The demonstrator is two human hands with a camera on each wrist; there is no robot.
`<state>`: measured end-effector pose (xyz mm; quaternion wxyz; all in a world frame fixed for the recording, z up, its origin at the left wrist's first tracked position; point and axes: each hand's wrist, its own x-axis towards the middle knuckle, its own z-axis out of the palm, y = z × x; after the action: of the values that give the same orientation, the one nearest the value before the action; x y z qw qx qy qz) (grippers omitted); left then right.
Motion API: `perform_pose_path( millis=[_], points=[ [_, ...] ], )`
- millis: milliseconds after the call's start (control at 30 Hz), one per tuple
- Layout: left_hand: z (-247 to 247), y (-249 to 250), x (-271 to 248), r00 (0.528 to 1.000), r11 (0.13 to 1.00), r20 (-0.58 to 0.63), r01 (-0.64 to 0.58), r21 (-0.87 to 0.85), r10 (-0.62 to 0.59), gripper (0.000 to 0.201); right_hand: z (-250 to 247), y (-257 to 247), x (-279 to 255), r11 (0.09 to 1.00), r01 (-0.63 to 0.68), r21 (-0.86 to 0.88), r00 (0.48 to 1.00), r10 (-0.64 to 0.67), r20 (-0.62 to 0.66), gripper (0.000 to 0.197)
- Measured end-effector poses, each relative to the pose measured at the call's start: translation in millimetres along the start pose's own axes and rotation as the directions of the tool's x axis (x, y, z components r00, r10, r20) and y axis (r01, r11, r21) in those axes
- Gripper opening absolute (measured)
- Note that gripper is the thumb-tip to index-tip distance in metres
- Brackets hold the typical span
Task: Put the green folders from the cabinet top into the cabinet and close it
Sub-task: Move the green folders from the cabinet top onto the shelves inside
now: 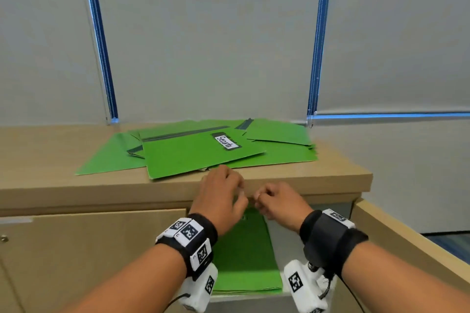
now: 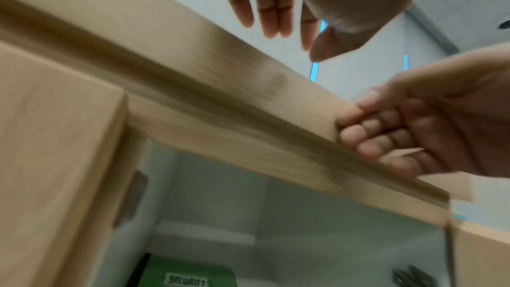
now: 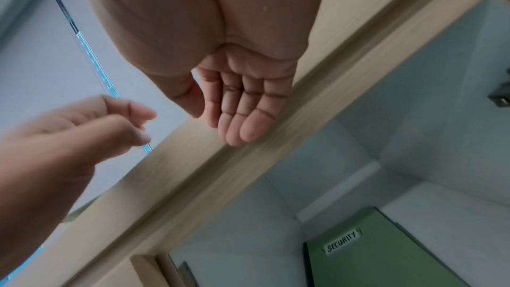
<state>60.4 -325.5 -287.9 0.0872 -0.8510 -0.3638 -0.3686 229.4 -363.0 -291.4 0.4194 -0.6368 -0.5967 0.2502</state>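
Note:
Several green folders [image 1: 203, 152] lie in a loose pile on the wooden cabinet top [image 1: 318, 173]; the top one bears a "Security" label. Below, inside the open cabinet, a green folder [image 1: 244, 256] lies flat on the shelf; it shows with its "SECURITY" label in the left wrist view [image 2: 190, 274] and the right wrist view [image 3: 380, 254]. My left hand [image 1: 237, 187] hovers at the top's front edge with relaxed fingers [image 2: 270, 12], holding nothing. My right hand [image 1: 259, 198] is beside it, fingers loosely curled [image 3: 242, 112] and empty.
The cabinet's left door [image 1: 89, 249] is shut. The right door [image 1: 407, 244] stands swung open toward me at the right. Grey blinds with blue cords [image 1: 101, 46] hang behind the cabinet. The cabinet's inside [image 3: 414, 117] is pale grey.

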Motion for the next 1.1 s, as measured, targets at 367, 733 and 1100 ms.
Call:
perform_pose_path(
  millis=[367,733,1100],
  points=[
    [-44,-37,28,0.821,0.845,0.353,0.262,0.467,-0.450,0.045,-11,-50,-12,0.896,-0.281,0.344,0.960,0.254,0.121,0.029],
    [-77,32,10,0.875,0.962,0.405,0.270,0.050,-0.266,0.041,0,-91,-14,0.695,-0.154,0.703,0.974,0.225,-0.010,0.036],
    [-128,-31,37,0.838,0.838,-0.138,0.488,-0.245,-0.528,0.070,-50,-113,-23,0.720,0.108,0.685,0.974,0.063,-0.219,0.025]
  ],
)
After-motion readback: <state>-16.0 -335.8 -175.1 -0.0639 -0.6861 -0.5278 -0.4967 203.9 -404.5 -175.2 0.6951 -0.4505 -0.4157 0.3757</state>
